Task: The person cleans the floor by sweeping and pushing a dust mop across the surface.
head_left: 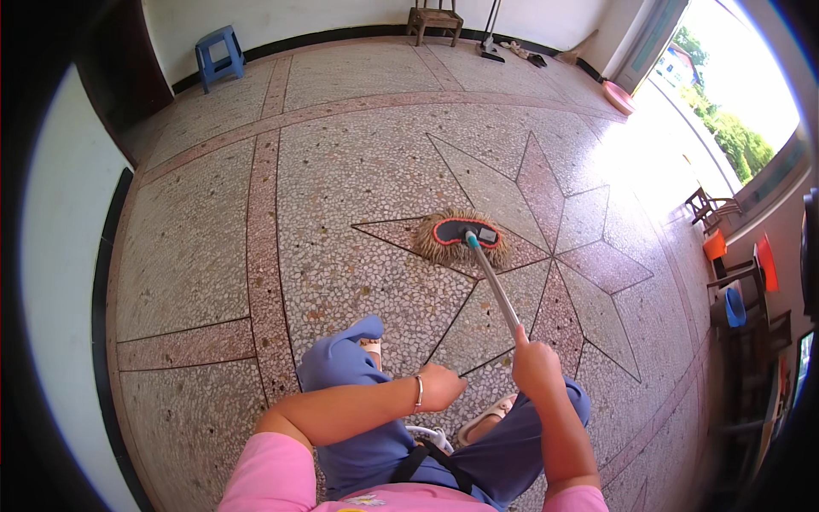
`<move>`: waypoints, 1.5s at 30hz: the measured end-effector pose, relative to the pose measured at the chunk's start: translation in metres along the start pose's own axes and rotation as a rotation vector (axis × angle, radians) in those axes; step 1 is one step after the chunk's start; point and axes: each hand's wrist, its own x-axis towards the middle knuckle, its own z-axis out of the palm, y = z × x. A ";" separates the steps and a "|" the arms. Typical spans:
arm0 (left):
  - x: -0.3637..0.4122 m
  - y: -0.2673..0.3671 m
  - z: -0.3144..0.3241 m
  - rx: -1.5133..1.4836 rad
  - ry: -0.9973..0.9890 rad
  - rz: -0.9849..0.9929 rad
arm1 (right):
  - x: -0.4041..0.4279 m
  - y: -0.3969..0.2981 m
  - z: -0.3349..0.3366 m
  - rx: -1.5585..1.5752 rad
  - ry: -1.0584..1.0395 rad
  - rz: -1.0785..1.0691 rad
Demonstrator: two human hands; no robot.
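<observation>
A dust mop with a shaggy, tan string head (425, 246) rests flat on the floor ahead of me. Its dark oval plate is edged in red, and a teal joint links it to a metal handle (496, 285). My right hand (537, 365) grips the handle, with the thumb lying along it. Bent across in front of my body, my left hand (441, 387) is curled into a loose fist above my knees, apart from the mop. Nothing shows in it, though the palm side is hidden.
The speckled terrazzo floor (358, 166) has a star pattern. A blue plastic stool (221, 54), a wooden chair (435, 22) and a long-handled sweeping tool (491, 51) stand by the far wall. A pink basin (619, 98) sits near the bright doorway. Chairs and a blue bucket (735, 307) line the right side.
</observation>
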 end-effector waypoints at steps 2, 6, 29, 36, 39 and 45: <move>0.000 -0.008 0.001 -0.046 0.025 -0.030 | 0.047 -0.015 0.001 0.036 0.032 0.014; 0.001 -0.023 0.005 -0.074 0.102 -0.133 | 0.121 -0.041 0.025 0.071 0.113 0.043; -0.027 -0.008 0.002 -0.036 0.134 -0.238 | -0.098 -0.061 0.036 -0.112 -0.038 -0.313; -0.047 -0.016 -0.006 -0.115 -0.045 -0.426 | 0.051 -0.110 0.032 -0.041 0.059 -0.308; -0.048 -0.030 0.015 -0.132 0.120 -0.441 | 0.092 -0.142 0.045 -0.071 0.064 -0.303; -0.057 -0.036 0.047 -0.098 0.182 -0.498 | 0.047 -0.145 0.051 -0.012 0.011 -0.343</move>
